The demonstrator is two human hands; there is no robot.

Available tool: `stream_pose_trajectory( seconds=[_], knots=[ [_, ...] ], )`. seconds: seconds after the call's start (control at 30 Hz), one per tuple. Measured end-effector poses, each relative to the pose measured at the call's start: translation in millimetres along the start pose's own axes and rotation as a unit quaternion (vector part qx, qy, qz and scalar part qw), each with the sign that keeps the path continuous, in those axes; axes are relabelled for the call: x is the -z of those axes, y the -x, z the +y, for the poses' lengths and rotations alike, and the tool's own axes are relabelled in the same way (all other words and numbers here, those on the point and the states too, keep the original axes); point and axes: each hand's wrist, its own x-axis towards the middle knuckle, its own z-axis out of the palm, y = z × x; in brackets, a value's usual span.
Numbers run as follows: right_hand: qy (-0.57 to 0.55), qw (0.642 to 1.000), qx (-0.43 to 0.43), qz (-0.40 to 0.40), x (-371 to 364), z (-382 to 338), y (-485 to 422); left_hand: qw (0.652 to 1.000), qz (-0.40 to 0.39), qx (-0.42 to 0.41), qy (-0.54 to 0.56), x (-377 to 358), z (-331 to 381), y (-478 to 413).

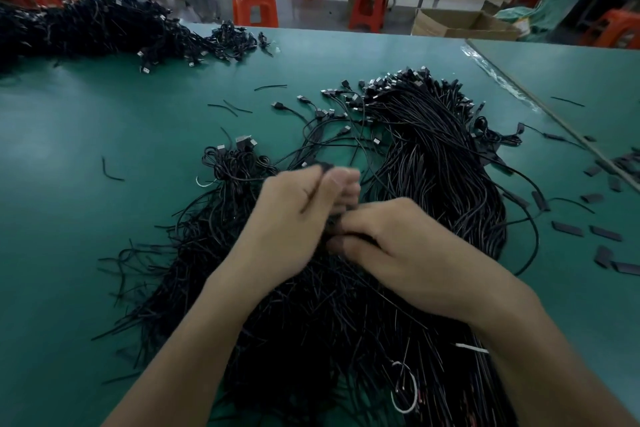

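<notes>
1. Surface: a green worktable (69,236) fills most of the view.
2. Nearest the viewer, a loose heap of black cables (304,340) lies on the table under both forearms.
3. The left hand (294,218) is just above the heap. Its fingers are curled and pinch the upper end of one cable (334,220). The fingertips are blurred.
4. The right hand (391,253) is just beside the left. Its thumb and fingers are curled round the same cable lower down, so the cable runs between the two hands, just above the heap.
5. Beyond the hands, a small coiled bundle (235,163) lies to the left and a long bundle with plugs (433,149) to the right. Short black sleeves (568,229) are scattered near the right edge.
6. Farthest, a second pile (86,24) lies at the table's far left. Orange stools (254,5) and a cardboard box (460,24) stand on the floor behind.
</notes>
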Motion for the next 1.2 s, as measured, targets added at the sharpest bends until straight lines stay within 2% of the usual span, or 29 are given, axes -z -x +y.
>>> stream_pose_trajectory(
  seconds=[0.07, 0.17, 0.27, 0.33, 0.47, 0.57, 0.67, 0.8, 0.87, 0.93, 0.97, 1.0, 1.07, 1.13, 1.2],
  knots=[
    [-0.030, 0.998, 0.016, 0.061, 7.1, 3.4, 1.4, 0.997, -0.060, 0.040, -0.036, -1.4, 3.3, 1.8],
    [-0.097, 0.982, 0.030, 0.158, 12.4, 6.9, 1.6, 0.985, -0.103, 0.119, 0.077, 0.5, 10.7, 3.1],
    [-0.160, 0.964, 0.037, 0.209, 11.4, 9.2, -1.1, 0.981, -0.118, 0.126, 0.084, 6.3, 11.7, 3.5],
    [-0.195, 0.960, 0.031, 0.197, 12.0, 12.1, -3.0, 0.973, -0.145, 0.127, 0.127, 11.3, 10.2, 3.7],
    [-0.242, 0.964, 0.045, 0.101, 12.4, 14.1, -3.8, 0.944, -0.218, 0.136, 0.208, 18.9, 7.1, 4.8],
    [-0.221, 0.970, 0.035, 0.093, 12.9, 12.5, -4.2, 0.946, -0.210, 0.149, 0.198, 17.1, 8.0, 4.6],
    [-0.188, 0.977, 0.031, 0.092, 13.4, 12.1, -2.5, 0.958, -0.164, 0.152, 0.177, 10.1, 7.8, 2.8],
    [-0.107, 0.982, 0.034, 0.150, 8.2, 6.8, -3.4, 0.975, -0.097, 0.148, 0.135, 3.3, 2.7, 0.3],
    [-0.098, 0.976, 0.057, 0.183, 1.5, 1.8, -5.9, 0.948, -0.106, 0.189, 0.232, 2.4, 2.8, -0.3],
    [-0.088, 0.969, 0.079, 0.216, -3.9, -1.1, -9.0, 0.898, -0.148, 0.225, 0.349, 3.4, 6.0, 0.8],
    [-0.086, 0.966, 0.085, 0.230, -5.1, -1.3, -10.2, 0.881, -0.173, 0.234, 0.374, 4.1, 7.1, 1.5],
    [-0.081, 0.963, 0.087, 0.242, -5.3, -0.8, -11.3, 0.880, -0.188, 0.236, 0.368, 4.7, 7.0, 2.5],
    [-0.064, 0.960, 0.087, 0.258, -4.8, 1.1, -13.3, 0.902, -0.180, 0.234, 0.316, 4.8, 5.4, 3.5],
    [-0.057, 0.960, 0.077, 0.262, -5.9, 4.1, -15.0, 0.932, -0.140, 0.236, 0.238, 4.1, 3.9, 2.1],
    [-0.094, 0.964, 0.026, 0.248, -7.2, 10.0, -14.9, 0.956, -0.089, 0.233, 0.155, 5.4, 0.4, 0.2]
  ],
)
